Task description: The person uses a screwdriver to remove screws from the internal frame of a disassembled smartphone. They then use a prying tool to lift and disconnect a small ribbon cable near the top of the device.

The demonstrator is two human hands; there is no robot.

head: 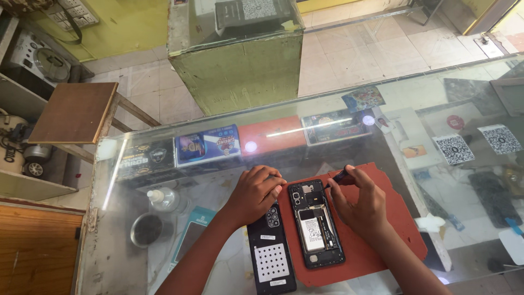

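Phone [316, 224], opened up with its back removed and its battery and inner parts showing, lies on a red mat [390, 218] on the glass surface [109, 246]. Over its top end the right hand [360, 205] is curled closed around a small dark screwdriver [337, 178], the tip angled down toward the upper right corner of the phone. The left hand [256, 191] rests just to the left of the phone's top edge, fingers bent and pressed down, covering the upper end of the detached black back cover [271, 251], which lies alongside the phone with its inner side up, partly off the mat's left edge; whether this hand grips anything I cannot tell. Further left on the glass stand a small clear bottle [162, 198] and a round dark dish [146, 229], with a teal-edged flat packet [192, 232] between them and the cover. Beneath the glass, a row of coloured boxes [207, 145] lines the far side. A wooden stool [73, 112] stands on the tiled floor beyond the left corner.
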